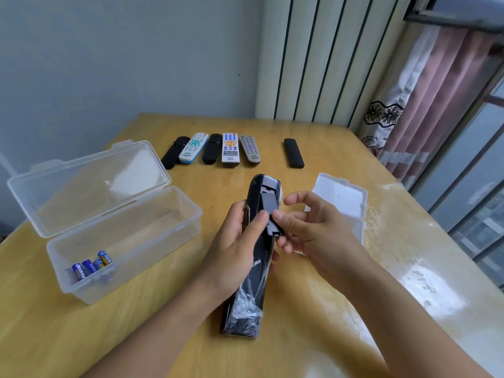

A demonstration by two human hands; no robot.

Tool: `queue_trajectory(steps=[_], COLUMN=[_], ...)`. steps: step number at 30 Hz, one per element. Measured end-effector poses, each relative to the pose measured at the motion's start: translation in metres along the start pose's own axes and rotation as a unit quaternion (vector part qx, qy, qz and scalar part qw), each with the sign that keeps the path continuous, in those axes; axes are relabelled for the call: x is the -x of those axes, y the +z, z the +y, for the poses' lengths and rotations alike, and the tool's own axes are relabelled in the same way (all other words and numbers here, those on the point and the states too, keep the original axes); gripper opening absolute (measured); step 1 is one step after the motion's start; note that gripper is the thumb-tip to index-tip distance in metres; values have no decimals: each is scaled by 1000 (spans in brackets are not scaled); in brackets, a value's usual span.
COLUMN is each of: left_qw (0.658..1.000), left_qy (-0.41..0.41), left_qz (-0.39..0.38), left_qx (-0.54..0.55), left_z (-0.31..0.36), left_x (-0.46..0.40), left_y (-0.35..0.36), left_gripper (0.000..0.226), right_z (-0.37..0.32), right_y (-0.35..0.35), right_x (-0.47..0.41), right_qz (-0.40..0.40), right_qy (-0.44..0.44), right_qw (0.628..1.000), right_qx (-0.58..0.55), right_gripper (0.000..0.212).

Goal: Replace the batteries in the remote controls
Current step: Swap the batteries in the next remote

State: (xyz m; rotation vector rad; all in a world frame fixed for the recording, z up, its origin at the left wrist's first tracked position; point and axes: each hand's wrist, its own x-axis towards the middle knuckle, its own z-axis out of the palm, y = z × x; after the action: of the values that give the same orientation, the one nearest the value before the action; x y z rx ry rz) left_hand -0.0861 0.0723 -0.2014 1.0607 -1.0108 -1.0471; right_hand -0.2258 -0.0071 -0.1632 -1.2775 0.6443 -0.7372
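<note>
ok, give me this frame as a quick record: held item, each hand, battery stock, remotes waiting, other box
held item: black remote, back side up, lower end wrapped in clear film
left hand: left hand grips the remote body, thumb on the battery cover
right hand: right hand pinches the battery cover, which sits partly off the remote
battery stock: blue batteries in the near corner of the open clear box
remotes waiting: row of five remotes at the far side of the table, plus one black remote apart
other box: second clear box, contents not visible
</note>
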Motion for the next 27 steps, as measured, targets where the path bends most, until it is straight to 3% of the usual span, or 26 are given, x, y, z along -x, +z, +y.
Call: queue_trajectory(steps=[14, 20, 27], left_qw=[994, 987, 984], left_qy=[45, 65, 85], left_qz=[3, -6, -17], left_qx=[-97, -145, -156], left_z=[1, 6, 8], left_x=[3, 10, 11], left_y=[1, 7, 7], left_gripper=[31, 30, 23], right_z=[-2, -16, -19], right_y=[-1, -1, -2], right_x=[-2, -1, -1], right_qz=[26, 25, 33], right_qy=[42, 14, -16], right_qw=[996, 999, 984], right_qx=[-69, 26, 173], right_gripper=[35, 32, 46])
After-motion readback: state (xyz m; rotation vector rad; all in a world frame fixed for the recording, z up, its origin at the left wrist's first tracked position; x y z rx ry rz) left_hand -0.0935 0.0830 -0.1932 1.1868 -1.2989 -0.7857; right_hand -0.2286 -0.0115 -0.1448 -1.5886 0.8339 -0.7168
